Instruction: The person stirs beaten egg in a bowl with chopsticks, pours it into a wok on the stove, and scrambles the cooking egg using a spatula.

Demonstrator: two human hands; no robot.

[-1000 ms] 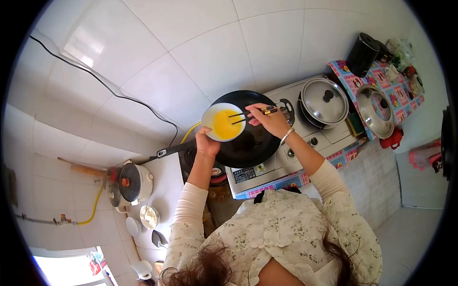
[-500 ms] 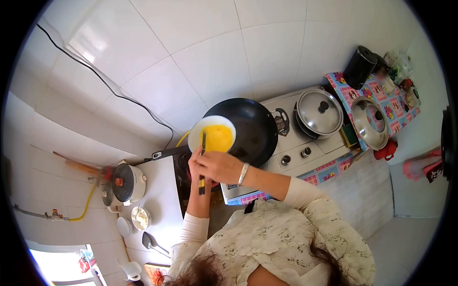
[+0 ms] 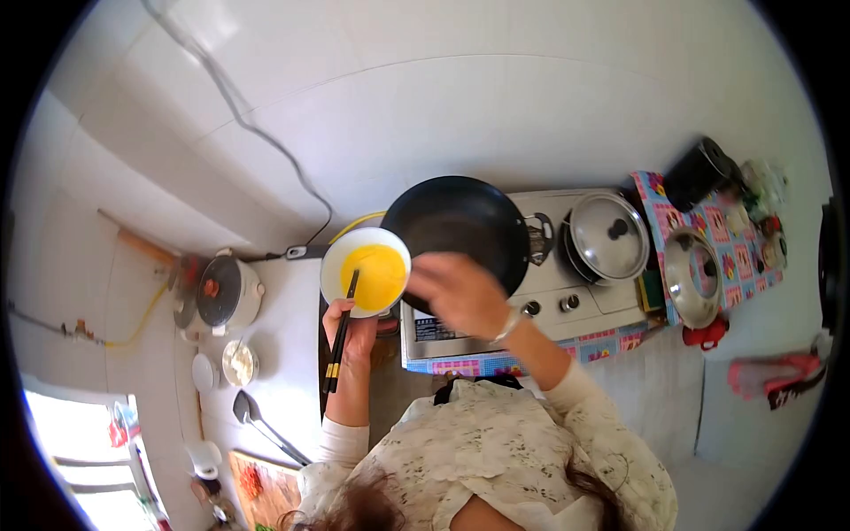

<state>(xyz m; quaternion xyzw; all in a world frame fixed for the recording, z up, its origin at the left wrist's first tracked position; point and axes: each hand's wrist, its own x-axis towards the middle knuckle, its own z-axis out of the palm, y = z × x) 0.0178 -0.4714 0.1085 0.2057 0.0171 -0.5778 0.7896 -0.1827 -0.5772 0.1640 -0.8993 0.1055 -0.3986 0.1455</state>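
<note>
A white bowl (image 3: 331, 273) of yellow beaten egg (image 3: 381, 276) rests in my left hand (image 3: 356, 333), which grips it from below at the near side. Black chopsticks (image 3: 338, 350) with gold bands lean in the bowl, their tips in the egg; my left thumb lies against them. My right hand (image 3: 465, 294), smeared by motion, is off the chopsticks, just right of the bowl and over the near edge of the black wok (image 3: 456, 221). Its fingers are too blurred to read. The wok sits on the stove, with nothing visible inside it.
A lidded pot (image 3: 611, 237) stands on the stove's right side, with a loose lid (image 3: 692, 279) beyond it. On the left counter are a rice cooker (image 3: 228, 292), a bowl of white food (image 3: 240, 363), a spatula (image 3: 266, 425) and a cutting board (image 3: 270, 496).
My right hand has let go of the chopsticks and moved right, away from the bowl. The bowl has shifted from over the wok's left edge to slightly lower left. The camera view has turned.
</note>
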